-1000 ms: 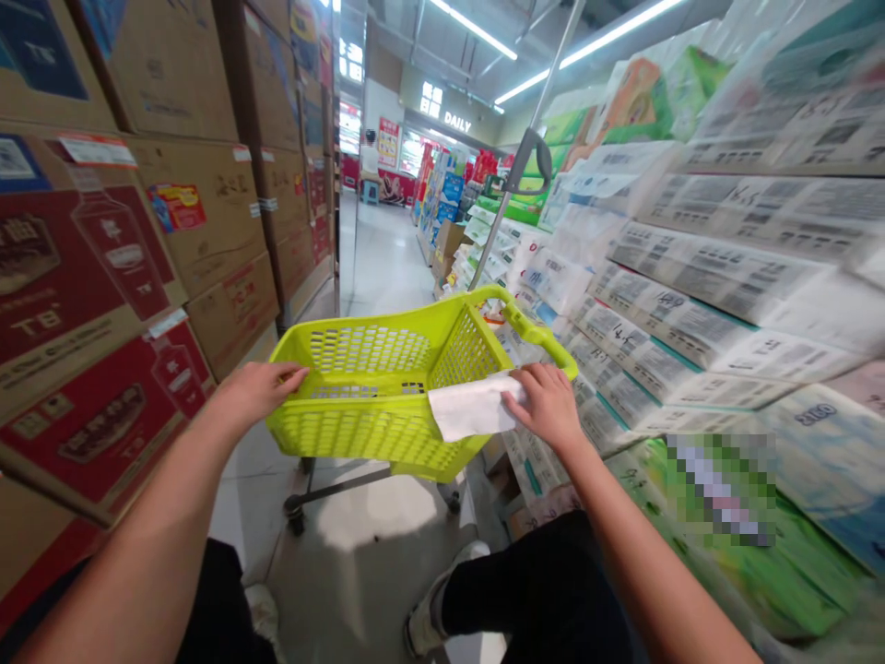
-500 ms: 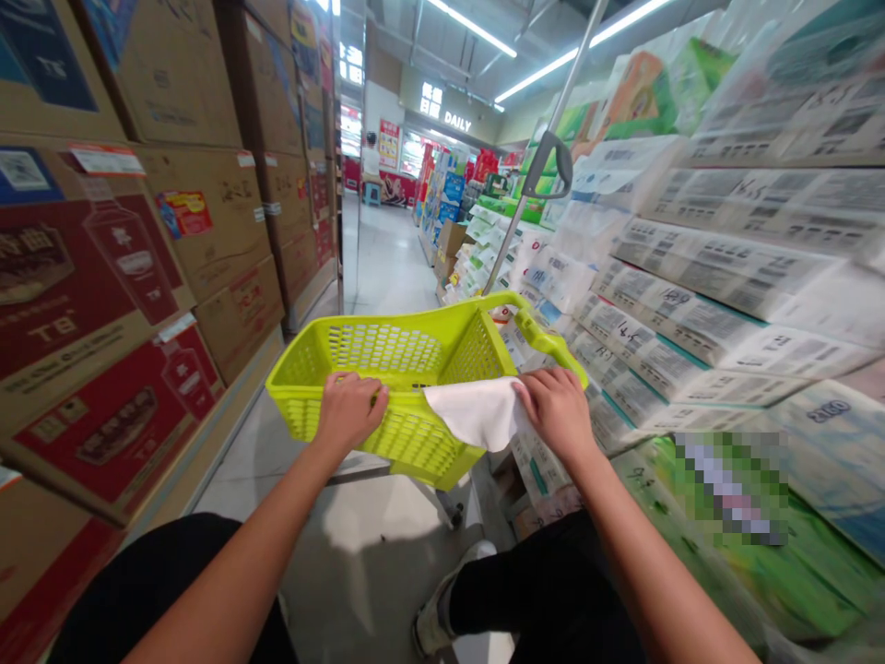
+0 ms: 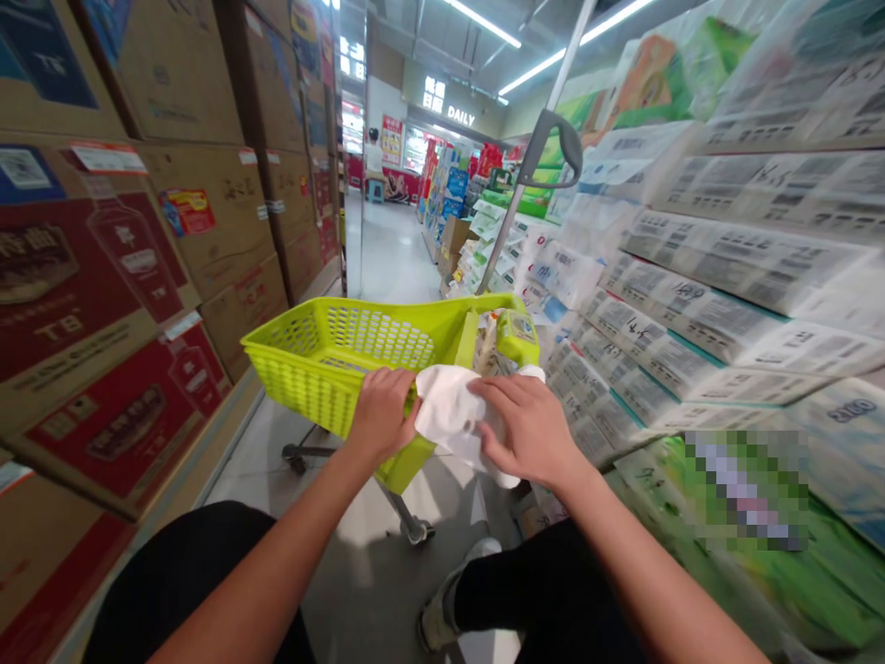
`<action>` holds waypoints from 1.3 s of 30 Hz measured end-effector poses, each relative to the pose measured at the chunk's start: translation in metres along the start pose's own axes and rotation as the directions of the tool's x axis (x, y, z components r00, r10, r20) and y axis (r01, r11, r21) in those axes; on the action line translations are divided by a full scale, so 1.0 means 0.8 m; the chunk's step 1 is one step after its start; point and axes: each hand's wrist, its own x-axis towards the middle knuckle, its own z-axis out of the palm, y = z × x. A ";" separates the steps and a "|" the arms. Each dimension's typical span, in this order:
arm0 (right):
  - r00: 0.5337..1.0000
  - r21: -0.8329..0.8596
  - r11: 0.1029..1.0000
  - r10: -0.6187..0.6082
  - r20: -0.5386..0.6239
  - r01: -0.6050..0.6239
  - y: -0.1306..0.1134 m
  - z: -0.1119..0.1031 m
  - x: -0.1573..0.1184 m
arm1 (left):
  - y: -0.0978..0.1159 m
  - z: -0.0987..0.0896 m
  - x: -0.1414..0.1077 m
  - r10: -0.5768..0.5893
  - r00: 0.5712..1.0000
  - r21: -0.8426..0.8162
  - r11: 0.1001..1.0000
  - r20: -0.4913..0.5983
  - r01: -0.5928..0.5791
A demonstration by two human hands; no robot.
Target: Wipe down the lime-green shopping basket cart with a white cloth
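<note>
A lime-green shopping basket (image 3: 311, 378) sits on a wheeled cart frame in front of me, its perforated near wall facing me. My left hand (image 3: 383, 415) grips the near rim, fingers curled over the edge, close beside a white cloth (image 3: 442, 410). The cloth drapes over the basket's near right corner and hides that part of it. My right hand (image 3: 529, 429) presses the cloth with bent fingers and thumb against the handle end. Part of the green basket handle (image 3: 518, 334) shows beyond the cloth.
Stacked cartons (image 3: 103, 258) line the left side. Piled tissue packs (image 3: 719, 286) crowd the right, with green packages (image 3: 753, 553) low down. A metal pole with a grey handle (image 3: 549, 152) rises behind the basket. Cart casters (image 3: 418, 530) stand on the tiled floor. One person (image 3: 373, 152) is far off.
The basket has swung round, its left end moving left and nearer. My left hand has slid right along the rim. My right hand has moved left and down with the cloth.
</note>
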 end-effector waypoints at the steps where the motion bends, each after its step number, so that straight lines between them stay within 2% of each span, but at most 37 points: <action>1: 0.998 -0.049 0.997 0.052 0.024 -0.051 -0.010 0.001 0.008 | 0.004 0.000 0.000 -0.019 0.999 -0.021 1.000 -0.035 0.019; 3: 0.988 -0.131 0.985 0.124 0.090 -0.111 -0.019 -0.001 0.021 | -0.001 0.000 0.000 -0.055 0.993 -0.080 0.996 -0.100 0.047; 5: 0.978 -0.128 0.986 0.124 0.168 -0.103 -0.015 -0.009 0.028 | -0.014 -0.002 0.000 -0.089 0.985 -0.118 0.990 -0.149 0.071; 7: 0.970 -0.023 0.998 0.057 0.236 -0.053 -0.006 -0.021 0.030 | -0.025 -0.005 0.000 -0.127 0.974 -0.097 0.989 -0.186 0.110; 9: 0.968 0.094 0.995 -0.010 0.251 -0.014 0.002 -0.031 0.031 | -0.031 -0.006 0.000 -0.147 0.966 -0.049 0.989 -0.214 0.140; 11: 0.967 0.119 0.993 -0.025 0.252 -0.005 -0.001 -0.033 0.034 | -0.030 -0.007 -0.001 -0.157 0.959 -0.009 0.987 -0.236 0.159; 14: 0.954 -0.055 0.996 0.077 0.290 -0.064 -0.024 -0.022 0.047 | -0.020 -0.007 -0.004 -0.175 0.952 0.017 0.983 -0.252 0.185; 17: 0.919 -0.231 0.964 0.208 0.334 -0.133 -0.046 -0.010 0.062 | -0.013 -0.009 -0.008 -0.174 0.958 0.032 0.982 -0.228 0.186; 20: 0.909 -0.187 0.973 0.197 0.366 -0.136 -0.042 -0.015 0.064 | -0.012 -0.012 -0.011 -0.171 0.964 0.054 0.981 -0.204 0.185; 23: 0.921 0.000 0.997 0.072 0.382 -0.078 -0.021 -0.030 0.055 | -0.012 -0.012 -0.011 -0.178 0.963 0.067 0.978 -0.204 0.195; 25: 0.922 0.056 0.997 0.035 0.385 -0.061 -0.013 -0.034 0.051 | -0.008 -0.009 -0.011 -0.187 0.959 0.073 0.976 -0.212 0.207; 28: 0.922 -0.099 0.987 0.151 0.357 -0.124 -0.020 -0.026 0.052 | -0.001 -0.005 -0.011 -0.206 0.948 0.082 0.969 -0.242 0.232; 31: 0.929 -0.227 0.957 0.243 0.280 -0.182 -0.033 -0.013 0.056 | 0.000 -0.005 -0.012 -0.204 0.945 0.080 0.970 -0.256 0.231; 34: 0.943 -0.102 0.989 0.137 0.302 -0.111 -0.030 -0.017 0.055 | -0.007 -0.007 -0.012 -0.195 0.951 0.081 0.972 -0.242 0.220; 37: 0.919 0.108 0.994 -0.040 0.392 -0.003 -0.016 -0.035 0.054 | -0.009 -0.006 -0.012 -0.198 0.951 0.086 0.971 -0.237 0.223; 39: 0.902 0.127 0.992 -0.055 0.428 0.001 -0.013 -0.041 0.054 | -0.006 -0.003 -0.013 -0.206 0.947 0.083 0.969 -0.247 0.232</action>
